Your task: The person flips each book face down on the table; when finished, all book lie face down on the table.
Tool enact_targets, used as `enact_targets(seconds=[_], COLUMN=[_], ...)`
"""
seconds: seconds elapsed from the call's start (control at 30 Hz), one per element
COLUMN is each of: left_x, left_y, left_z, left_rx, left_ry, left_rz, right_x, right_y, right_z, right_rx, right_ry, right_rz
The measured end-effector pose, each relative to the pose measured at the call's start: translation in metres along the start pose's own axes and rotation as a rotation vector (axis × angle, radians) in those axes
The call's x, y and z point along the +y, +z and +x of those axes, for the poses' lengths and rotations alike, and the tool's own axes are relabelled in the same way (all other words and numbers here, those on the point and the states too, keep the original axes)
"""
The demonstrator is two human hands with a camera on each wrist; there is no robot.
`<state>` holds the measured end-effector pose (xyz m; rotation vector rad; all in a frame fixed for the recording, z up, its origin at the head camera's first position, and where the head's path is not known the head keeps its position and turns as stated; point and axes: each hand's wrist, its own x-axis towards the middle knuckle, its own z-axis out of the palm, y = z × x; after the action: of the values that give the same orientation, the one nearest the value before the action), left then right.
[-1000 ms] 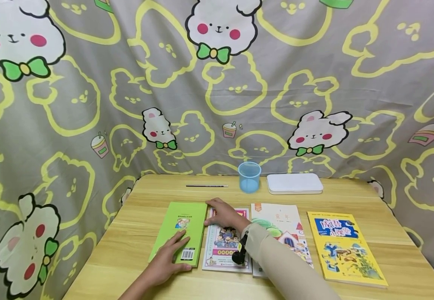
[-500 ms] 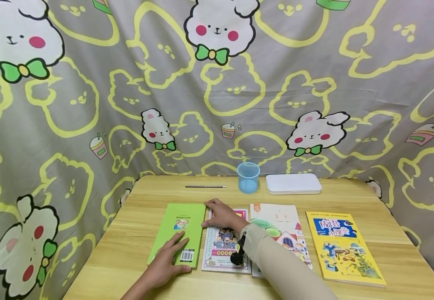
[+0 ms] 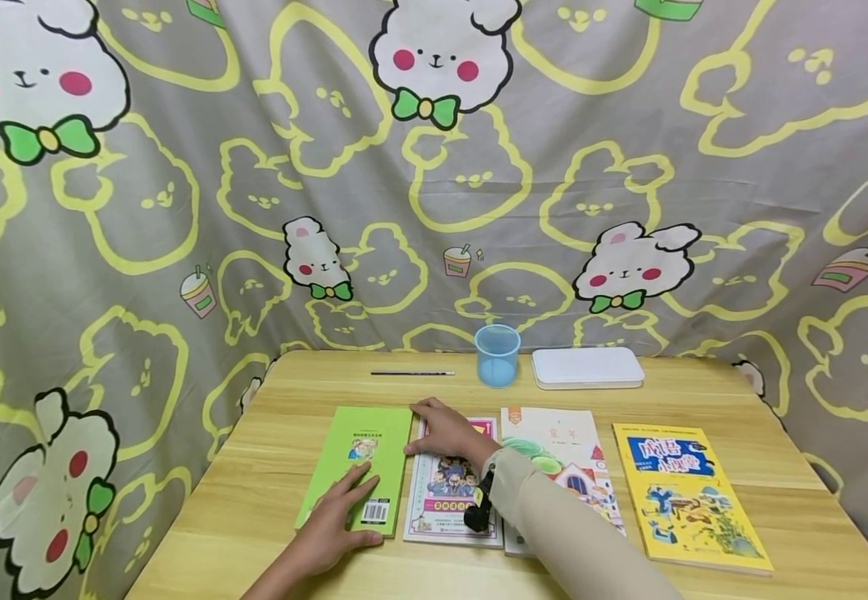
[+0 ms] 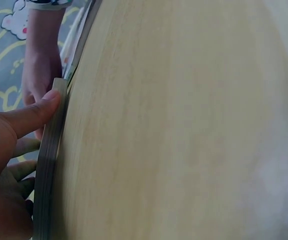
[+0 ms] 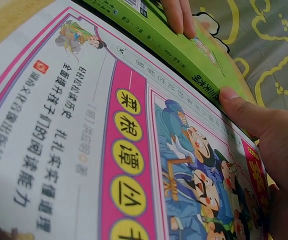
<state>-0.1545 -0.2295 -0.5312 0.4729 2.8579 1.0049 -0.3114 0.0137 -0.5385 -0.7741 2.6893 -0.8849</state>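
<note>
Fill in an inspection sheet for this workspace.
Surface: light wooden table.
Job's things: green book, flat, barcode side up; to its right in a row, pink-bordered book, white book, yellow book.
Clutter: thin dark stick, blue cup, flat white case, along the far side.
Hands: left hand rests on the green book; right hand touches its spine.
Cables: nothing seen.
Surroundings: grey rabbit-print curtain behind and at both sides.

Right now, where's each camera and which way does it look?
Head: on the head, facing forward and down at the table; left hand and right hand show.
Left wrist: sits there, looking along the green book and table; both hands partly show.
Right wrist: sits there, looking over the pink book; both hands partly show.
Wrist views share the green book.
</note>
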Motion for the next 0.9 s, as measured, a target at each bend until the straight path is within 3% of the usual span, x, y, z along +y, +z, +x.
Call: enact_targets(seconds=[0.53,0.9], left_x=[-0.003,-0.001], left_y=[0.001,0.001], left_z=[0.001,0.001], left_rx=[-0.012,-0.011], left_ry=[-0.013,-0.015], left_rz=[0.010,0.013], right_x=[0.011,0.017], right_y=[-0.011,-0.027], right_z=[-0.007,-0.026], right_rx=[0.025,0.030], right_ry=[-0.030,-0.058], right_rz=[0.037,0.059])
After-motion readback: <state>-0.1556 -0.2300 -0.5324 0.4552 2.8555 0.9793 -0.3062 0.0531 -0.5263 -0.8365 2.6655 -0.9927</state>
